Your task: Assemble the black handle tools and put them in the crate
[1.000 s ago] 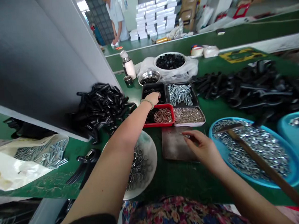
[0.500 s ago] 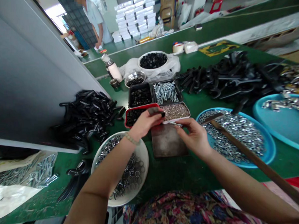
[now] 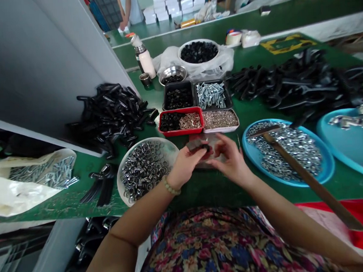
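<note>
Now: both hands close together, low over a scuffed steel plate [image 3: 204, 145].

Left hand [image 3: 185, 167]: fingers curled and mostly closed, a dark oblong piece [image 3: 197, 145] pinched against the thumb.

Right hand [image 3: 231, 159]: fingers loosely spread and curved, tips just beside the dark piece; anything small between them impossible to tell from this view.

Dark oblong piece: in the left hand's hold, just above the plate, material too unclear to name.

Left of the hands: a white round tray [image 3: 170, 150] heaped with steel rings [image 3: 143, 170].

Ahead: a red tray [image 3: 181, 132] with black parts [image 3: 168, 121] and brass-coloured clips [image 3: 189, 121].

Right: a blue tray [image 3: 293, 182] of steel nuts [image 3: 287, 150], a wooden-handled hammer [image 3: 305, 178] lying across it.
</note>
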{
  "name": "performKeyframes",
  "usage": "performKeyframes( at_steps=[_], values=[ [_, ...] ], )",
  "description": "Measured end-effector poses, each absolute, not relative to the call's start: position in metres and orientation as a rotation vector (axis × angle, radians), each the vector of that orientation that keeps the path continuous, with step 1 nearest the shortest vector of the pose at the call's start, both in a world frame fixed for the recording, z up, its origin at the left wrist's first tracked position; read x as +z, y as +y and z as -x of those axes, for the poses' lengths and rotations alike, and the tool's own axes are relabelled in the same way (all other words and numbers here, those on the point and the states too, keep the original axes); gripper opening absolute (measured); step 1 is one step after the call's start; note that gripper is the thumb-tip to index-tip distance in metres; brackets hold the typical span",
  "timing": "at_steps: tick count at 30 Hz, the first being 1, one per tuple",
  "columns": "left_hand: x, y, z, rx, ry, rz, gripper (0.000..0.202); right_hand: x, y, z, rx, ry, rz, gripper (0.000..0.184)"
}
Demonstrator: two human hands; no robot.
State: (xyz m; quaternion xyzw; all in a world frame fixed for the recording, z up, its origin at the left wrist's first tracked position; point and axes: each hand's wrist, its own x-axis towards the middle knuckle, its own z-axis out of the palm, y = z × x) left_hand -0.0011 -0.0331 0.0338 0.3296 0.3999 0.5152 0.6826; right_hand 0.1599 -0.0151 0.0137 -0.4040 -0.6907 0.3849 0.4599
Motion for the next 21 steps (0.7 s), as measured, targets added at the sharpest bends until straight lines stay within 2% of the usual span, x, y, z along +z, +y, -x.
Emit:
performKeyframes(
  at_steps=[4,6,8,10,12,14,17,21],
  values=[
    [0.034,-0.060,0.006,0.981,0.831,-0.513,0.031,0.005,-0.024,-0.157,1.640,-1.248,0.998,0.032],
    [0.035,-0.069,0.004,0.950,0.799,-0.424,0.028,0.000,-0.026,-0.154,1.750,-1.201,1.065,0.038],
    [0.033,-0.073,0.000,0.951,0.816,-0.347,0.024,-0.003,-0.027,-0.152,1.644,-1.276,1.189,0.044],
    [0.028,-0.076,-0.002,0.955,0.880,-0.332,0.021,-0.004,-0.031,-0.151,1.374,-1.449,1.327,0.043],
    [0.021,-0.076,0.000,0.993,0.990,-0.468,0.020,-0.003,-0.037,-0.150,1.074,-1.676,1.402,0.041],
    [0.017,-0.074,0.009,0.996,1.114,-0.766,0.027,0.000,-0.046,-0.148,0.924,-1.892,1.363,0.039],
    [0.017,-0.060,0.042,0.836,1.317,-1.300,0.033,0.004,-0.054,-0.143,1.092,-1.925,1.229,0.024],
    [0.016,-0.021,0.108,0.596,1.990,-1.942,0.018,-0.001,-0.051,-0.139,1.386,-1.578,1.102,0.018]
  ],
)
